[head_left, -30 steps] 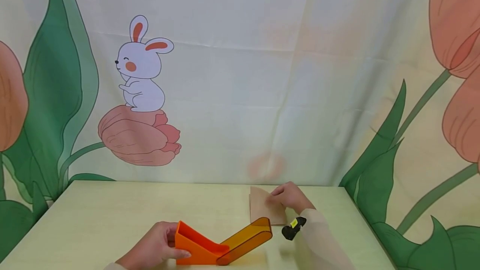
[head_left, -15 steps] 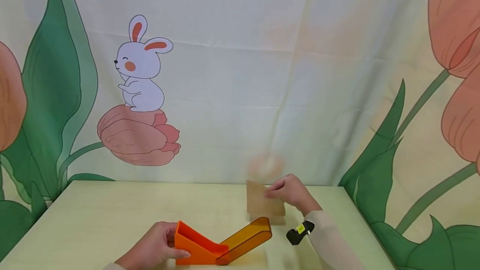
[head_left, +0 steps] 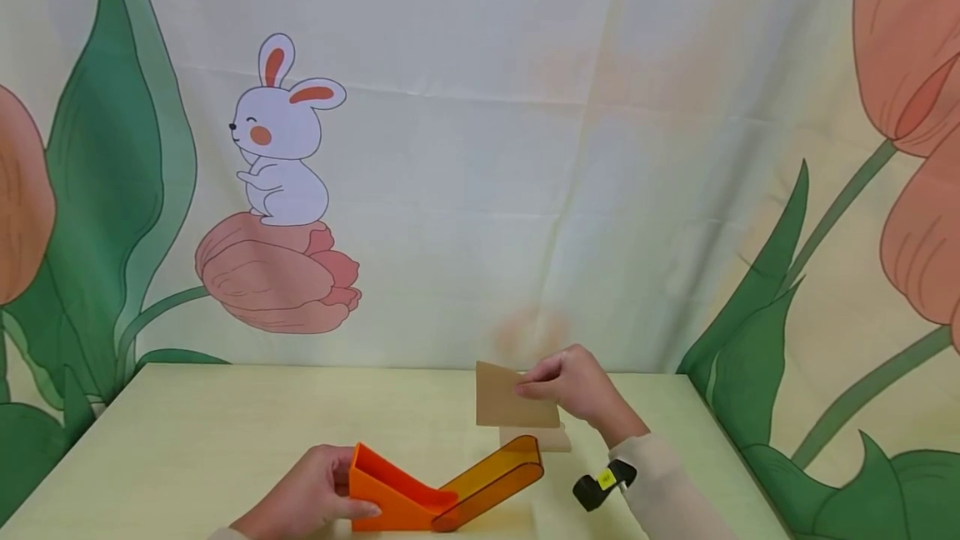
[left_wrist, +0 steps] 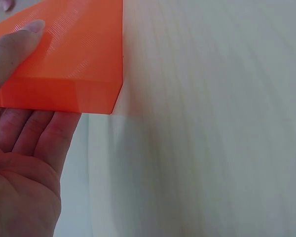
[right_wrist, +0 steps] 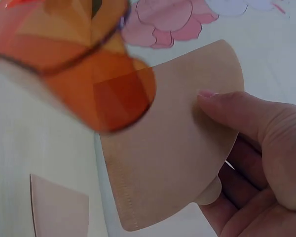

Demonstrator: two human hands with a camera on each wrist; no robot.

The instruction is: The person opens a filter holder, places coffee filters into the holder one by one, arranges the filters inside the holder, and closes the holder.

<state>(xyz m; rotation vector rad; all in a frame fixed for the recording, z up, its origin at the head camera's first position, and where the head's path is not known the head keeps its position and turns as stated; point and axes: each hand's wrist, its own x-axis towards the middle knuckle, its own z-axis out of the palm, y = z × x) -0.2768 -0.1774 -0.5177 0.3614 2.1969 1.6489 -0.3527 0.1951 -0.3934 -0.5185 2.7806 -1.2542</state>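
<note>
My left hand grips the orange box at its tall end, thumb on the near side. In the left wrist view the thumb lies across the orange side and the fingers reach behind it. A see-through amber lid slants open to the right. My right hand pinches a brown paper coffee filter by its edge; its fan shape and crimped seam show in the right wrist view. Below the held filter, more brown filter paper lies on the table, partly behind the lid.
The pale wooden table ends at a hanging cloth printed with a rabbit and tulips. A black wrist camera with a yellow label sits at my right cuff, right of the lid.
My right hand has lifted the coffee filter off the paper on the table and moved it slightly left. The left hand and the orange box stay in place.
</note>
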